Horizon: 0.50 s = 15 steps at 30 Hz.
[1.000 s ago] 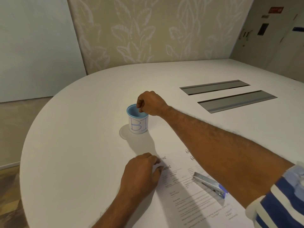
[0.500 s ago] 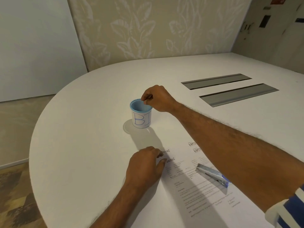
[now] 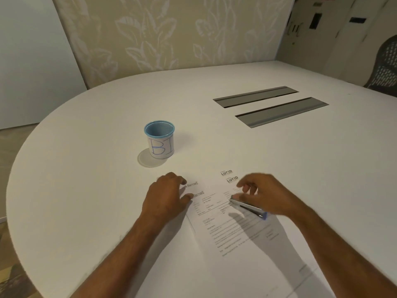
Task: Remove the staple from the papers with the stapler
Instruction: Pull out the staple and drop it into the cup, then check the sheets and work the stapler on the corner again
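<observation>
Printed white papers (image 3: 234, 231) lie on the white table in front of me, the two sheets slightly offset at the top. A silver stapler with a blue end (image 3: 249, 208) rests on them, lying flat. My left hand (image 3: 166, 197) presses flat on the papers' top left corner. My right hand (image 3: 263, 195) hovers just over the stapler's front end with fingers spread, blurred by motion; whether it touches the stapler is unclear. I see no staple.
A blue mesh cup with a paper label marked "BI" (image 3: 160, 139) stands beyond the papers on the table (image 3: 86, 190). Two grey cable slots (image 3: 279, 108) sit at the far right. A mesh chair (image 3: 384, 67) is behind the table's right edge.
My right hand has pulled back from the rim of the blue cup to just above the stapler. The left hand has stayed on the papers' corner.
</observation>
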Available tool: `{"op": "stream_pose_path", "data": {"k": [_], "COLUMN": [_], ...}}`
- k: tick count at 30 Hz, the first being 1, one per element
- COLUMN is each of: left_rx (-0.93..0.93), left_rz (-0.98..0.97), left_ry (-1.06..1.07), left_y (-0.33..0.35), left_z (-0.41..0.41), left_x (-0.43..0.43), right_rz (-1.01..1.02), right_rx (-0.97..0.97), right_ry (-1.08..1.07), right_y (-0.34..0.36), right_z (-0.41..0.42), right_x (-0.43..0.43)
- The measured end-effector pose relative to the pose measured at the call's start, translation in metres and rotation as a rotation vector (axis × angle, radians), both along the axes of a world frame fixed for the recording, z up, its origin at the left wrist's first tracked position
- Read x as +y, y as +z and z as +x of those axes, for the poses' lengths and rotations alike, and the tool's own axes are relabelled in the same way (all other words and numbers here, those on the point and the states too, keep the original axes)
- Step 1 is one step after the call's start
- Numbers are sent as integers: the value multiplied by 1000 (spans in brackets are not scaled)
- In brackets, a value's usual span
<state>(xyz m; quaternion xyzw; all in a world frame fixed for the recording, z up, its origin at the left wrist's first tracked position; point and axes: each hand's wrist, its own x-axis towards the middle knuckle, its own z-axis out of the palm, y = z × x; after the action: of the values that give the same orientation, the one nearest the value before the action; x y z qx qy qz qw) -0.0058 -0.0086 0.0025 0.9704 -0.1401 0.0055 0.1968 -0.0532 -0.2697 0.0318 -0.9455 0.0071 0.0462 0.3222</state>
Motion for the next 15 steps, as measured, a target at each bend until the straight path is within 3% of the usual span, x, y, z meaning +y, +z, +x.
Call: {"op": "stream_pose_path", "data": {"k": [9, 15], "left_rx": [61, 76], "left_rz": [100, 123], "left_ry": [-37, -39], "left_y": [-4, -2], "left_z": [-6, -4], "left_x": [-17, -20], "right_rz": [-55, -109], "right_rx": [-158, -307], "right_ry": [31, -224], "right_y": [-33, -34], "right_z": [-28, 18], "right_x": [0, -33]}}
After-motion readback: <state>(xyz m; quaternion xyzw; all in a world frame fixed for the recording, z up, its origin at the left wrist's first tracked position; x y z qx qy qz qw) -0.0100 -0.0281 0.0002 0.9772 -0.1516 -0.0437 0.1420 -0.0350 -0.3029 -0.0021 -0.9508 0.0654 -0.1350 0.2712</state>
